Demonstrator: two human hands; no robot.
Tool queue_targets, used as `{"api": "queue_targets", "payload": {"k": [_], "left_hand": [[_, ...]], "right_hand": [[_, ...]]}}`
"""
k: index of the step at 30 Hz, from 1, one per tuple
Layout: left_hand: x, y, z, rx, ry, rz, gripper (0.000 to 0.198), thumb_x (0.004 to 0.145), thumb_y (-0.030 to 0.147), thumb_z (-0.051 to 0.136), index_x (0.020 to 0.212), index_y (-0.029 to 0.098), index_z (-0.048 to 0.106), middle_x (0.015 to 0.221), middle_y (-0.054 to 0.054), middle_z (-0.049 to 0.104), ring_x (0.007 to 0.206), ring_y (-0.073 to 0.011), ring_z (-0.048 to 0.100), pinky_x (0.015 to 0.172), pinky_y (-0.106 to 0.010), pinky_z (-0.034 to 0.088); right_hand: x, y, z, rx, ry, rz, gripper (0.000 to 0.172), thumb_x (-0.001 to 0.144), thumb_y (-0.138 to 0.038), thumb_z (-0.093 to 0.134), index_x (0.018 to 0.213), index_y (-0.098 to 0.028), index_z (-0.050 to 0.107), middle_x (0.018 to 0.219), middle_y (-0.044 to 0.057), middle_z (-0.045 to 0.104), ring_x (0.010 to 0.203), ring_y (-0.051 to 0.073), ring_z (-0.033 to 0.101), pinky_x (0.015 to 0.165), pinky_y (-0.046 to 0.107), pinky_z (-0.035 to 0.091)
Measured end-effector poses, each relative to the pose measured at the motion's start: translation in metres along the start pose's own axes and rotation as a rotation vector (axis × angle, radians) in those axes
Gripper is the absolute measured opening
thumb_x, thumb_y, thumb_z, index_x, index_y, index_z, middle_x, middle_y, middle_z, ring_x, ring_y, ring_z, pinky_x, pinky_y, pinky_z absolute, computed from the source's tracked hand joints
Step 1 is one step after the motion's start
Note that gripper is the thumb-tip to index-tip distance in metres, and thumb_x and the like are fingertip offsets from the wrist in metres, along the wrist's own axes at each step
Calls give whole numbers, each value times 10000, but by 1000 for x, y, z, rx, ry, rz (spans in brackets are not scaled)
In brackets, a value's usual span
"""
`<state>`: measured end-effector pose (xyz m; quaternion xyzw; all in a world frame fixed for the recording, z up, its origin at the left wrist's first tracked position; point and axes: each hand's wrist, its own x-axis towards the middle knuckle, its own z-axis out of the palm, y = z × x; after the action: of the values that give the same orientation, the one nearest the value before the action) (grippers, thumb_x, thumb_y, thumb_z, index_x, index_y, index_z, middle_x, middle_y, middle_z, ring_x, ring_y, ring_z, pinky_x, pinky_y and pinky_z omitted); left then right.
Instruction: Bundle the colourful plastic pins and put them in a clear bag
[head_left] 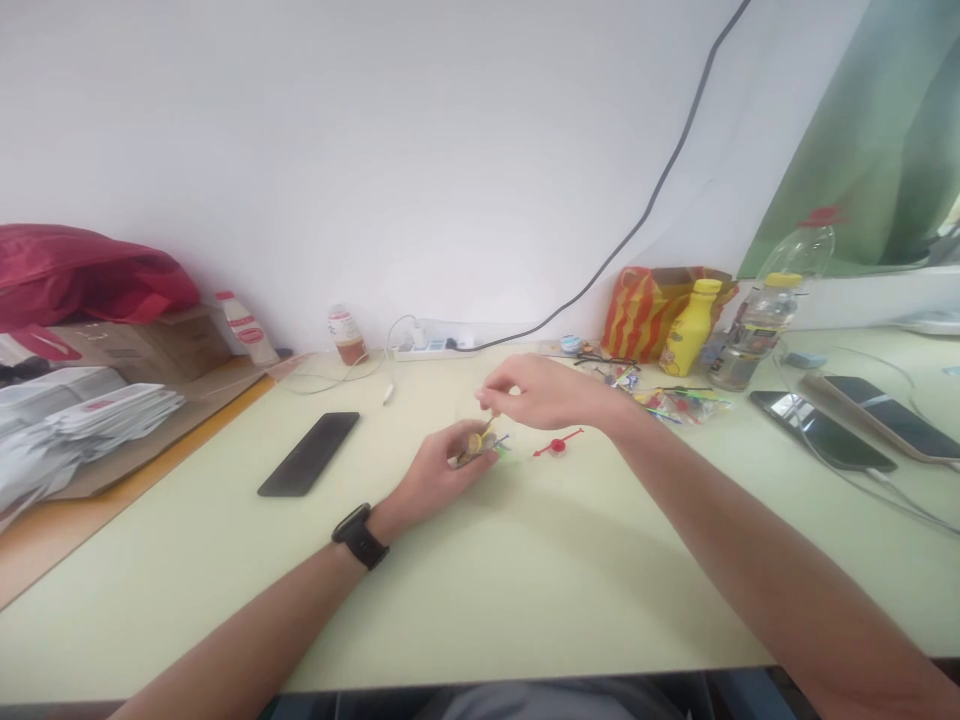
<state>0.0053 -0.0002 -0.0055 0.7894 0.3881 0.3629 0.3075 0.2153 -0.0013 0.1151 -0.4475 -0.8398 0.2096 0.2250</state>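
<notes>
My left hand (439, 475), with a black watch (361, 536) on its wrist, rests on the pale green table (525, 580) and pinches a small bundle of plastic toy pieces (480, 445), one yellow and round. My right hand (540, 392) hovers just above it, thumb and forefinger closed on the top end of a thin yellow stick that runs down into the bundle. A red toy piece with a disc and a thin stick (558, 444) lies on the table just right of my hands.
A black phone (309, 453) lies left of my hands. White packets (75, 420) and a red bag (82, 270) sit at far left. A power strip (431, 348), bottles (757, 325), a striped bag (649, 310), loose toy parts (679, 405) and two phones (821, 430) fill the back and right.
</notes>
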Motion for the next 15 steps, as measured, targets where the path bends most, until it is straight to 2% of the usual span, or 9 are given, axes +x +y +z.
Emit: {"api": "queue_targets", "payload": {"k": [5, 8, 11, 13, 15], "left_hand": [[1, 2, -1, -72, -46, -9, 368, 930, 392, 673, 1250, 209, 679, 980, -32, 698, 862, -200, 614, 785, -300, 503], [1, 3, -2, -77, -69, -6, 328, 938, 401, 660, 1195, 202, 705, 1003, -42, 711, 855, -203, 611, 778, -303, 500], [1, 4, -2, -70, -77, -23, 344, 938, 424, 659, 1196, 202, 710, 940, -32, 702, 793, -191, 592, 736, -299, 490], [1, 4, -2, -70, -73, -36, 373, 931, 437, 667, 1222, 207, 706, 931, -28, 705, 783, -189, 593, 724, -299, 487], [2, 5, -3, -77, -74, -41, 392, 928, 439, 671, 1246, 211, 706, 956, -32, 718, 789, -192, 604, 719, -302, 489]], "right_hand": [[-1, 4, 4, 41, -93, 30, 501, 970, -628, 507, 777, -206, 697, 701, 49, 667, 660, 200, 605, 609, 300, 386], [-1, 4, 3, 44, -143, 19, 546, 953, -683, 494, 776, -209, 699, 717, 55, 676, 690, 210, 616, 617, 300, 395], [-2, 1, 1, 39, -107, -28, 558, 972, -691, 442, 810, -221, 696, 737, 48, 680, 700, 210, 611, 626, 303, 401], [-3, -1, 0, 26, -91, -33, 576, 974, -705, 420, 798, -225, 684, 727, 44, 670, 672, 203, 599, 616, 307, 395], [-3, -1, 0, 3, -139, 6, 616, 947, -743, 429, 719, -214, 649, 678, 47, 646, 597, 194, 571, 576, 316, 377]]}}
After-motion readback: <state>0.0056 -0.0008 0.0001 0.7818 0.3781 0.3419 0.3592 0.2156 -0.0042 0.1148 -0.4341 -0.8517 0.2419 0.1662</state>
